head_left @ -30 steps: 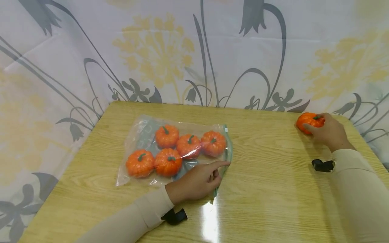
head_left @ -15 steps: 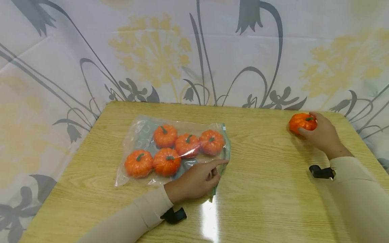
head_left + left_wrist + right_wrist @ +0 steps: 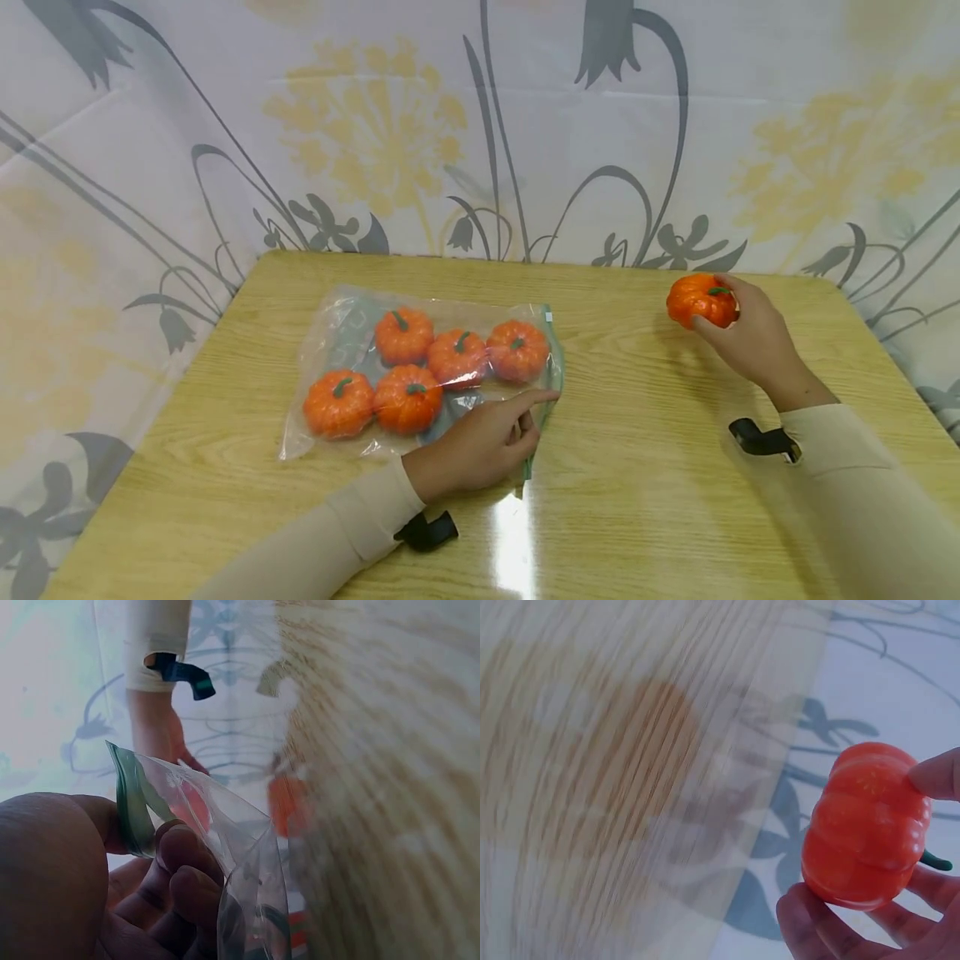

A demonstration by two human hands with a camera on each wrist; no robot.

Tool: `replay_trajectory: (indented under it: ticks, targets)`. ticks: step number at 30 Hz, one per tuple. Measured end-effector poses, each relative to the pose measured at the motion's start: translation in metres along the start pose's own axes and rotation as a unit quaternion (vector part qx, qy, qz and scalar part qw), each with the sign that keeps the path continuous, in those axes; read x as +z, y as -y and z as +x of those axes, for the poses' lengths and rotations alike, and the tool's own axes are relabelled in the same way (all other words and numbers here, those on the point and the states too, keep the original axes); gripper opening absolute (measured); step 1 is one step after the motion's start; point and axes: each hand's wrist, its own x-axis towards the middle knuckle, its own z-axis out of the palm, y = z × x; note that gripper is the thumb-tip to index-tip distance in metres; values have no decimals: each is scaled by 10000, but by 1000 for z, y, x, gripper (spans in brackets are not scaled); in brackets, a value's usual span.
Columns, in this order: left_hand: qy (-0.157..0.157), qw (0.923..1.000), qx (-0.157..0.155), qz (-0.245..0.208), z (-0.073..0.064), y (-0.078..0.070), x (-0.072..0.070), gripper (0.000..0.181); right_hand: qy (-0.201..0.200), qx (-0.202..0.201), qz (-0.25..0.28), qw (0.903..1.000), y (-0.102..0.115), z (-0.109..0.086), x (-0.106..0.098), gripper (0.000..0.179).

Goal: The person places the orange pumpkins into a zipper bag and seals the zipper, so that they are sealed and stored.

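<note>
A clear zip bag [image 3: 343, 327] with a green-edged mouth [image 3: 557, 354] lies flat on the table, several small orange pumpkins [image 3: 408, 400] inside it. My left hand [image 3: 480, 446] is at the mouth end, index finger stretched along the green edge and the other fingers curled. In the left wrist view the lifted plastic edge [image 3: 135, 814] sits between its fingers, the mouth parted a little. At the right, my right hand [image 3: 757, 337] grips another orange pumpkin [image 3: 866, 825] between thumb and fingers, its green stem facing the palm. That pumpkin hangs over the table's far right part.
The wooden table [image 3: 630, 500] ends at the back against a floral-printed cloth [image 3: 547, 125], which also runs along the left side. Black straps [image 3: 427, 532] hang at both wrists. Glare brightens the table's front middle.
The right hand has carried its pumpkin leftward from the far right corner and raised it off the table. The left hand stays at the bag's mouth. The head view has shifted slightly.
</note>
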Motion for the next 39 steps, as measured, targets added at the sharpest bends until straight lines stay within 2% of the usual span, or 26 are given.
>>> replay_trajectory:
  ticks: [9, 16, 24, 30, 39]
  targets:
    - [-19, 10000, 56, 18, 0, -2, 0, 49, -143, -313, 209, 9992, 25, -17, 9, 73]
    - [-50, 10000, 3, -11, -1, 0, 0, 50, -306, -703, 341, 9965, 43, -23, 19, 71]
    - [-67, 10000, 24, -16, -1, -1, 1, 50, -270, -1022, 389, 9936, 60, -31, 32, 69]
    - [-56, 9999, 36, -86, 0, -1, 1, 50, -175, -1141, 499, 9921, 73, -38, 45, 68]
    - [-109, 9999, 52, -8, 0, 0, 0, 51, -235, -1363, 646, 9883, 86, -47, 63, 67]
